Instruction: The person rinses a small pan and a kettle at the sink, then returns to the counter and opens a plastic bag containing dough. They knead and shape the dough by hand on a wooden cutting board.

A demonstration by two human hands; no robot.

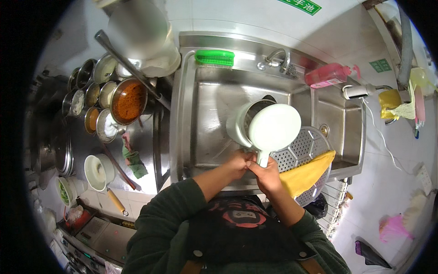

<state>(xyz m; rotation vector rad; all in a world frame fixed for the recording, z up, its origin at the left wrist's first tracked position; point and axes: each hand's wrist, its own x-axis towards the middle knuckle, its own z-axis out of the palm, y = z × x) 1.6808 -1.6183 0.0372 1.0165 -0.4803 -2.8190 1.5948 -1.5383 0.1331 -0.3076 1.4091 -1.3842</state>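
Note:
Over the near edge of a stainless steel sink (219, 89), my right hand (268, 173) grips the handle of a pale round lid or flat paddle (275, 126). Close beside it, my left hand (239, 164) is closed at the handle side of a pot (237, 126); the grip itself is partly hidden. The pale disc overlaps the pot's open top, and a dark item shows inside. To the right, a perforated metal disc (313, 144) lies across the sink's near edge with a yellow cloth (308, 174) draped on it.
A green brush (215, 57), a faucet (273, 61) and a pink pump bottle (328, 75) stand along the sink's back edge. Several seasoning bowls, one with red powder (128, 102), crowd the left counter. There, a white saucepan (99, 172) sits near a green cloth (133, 159).

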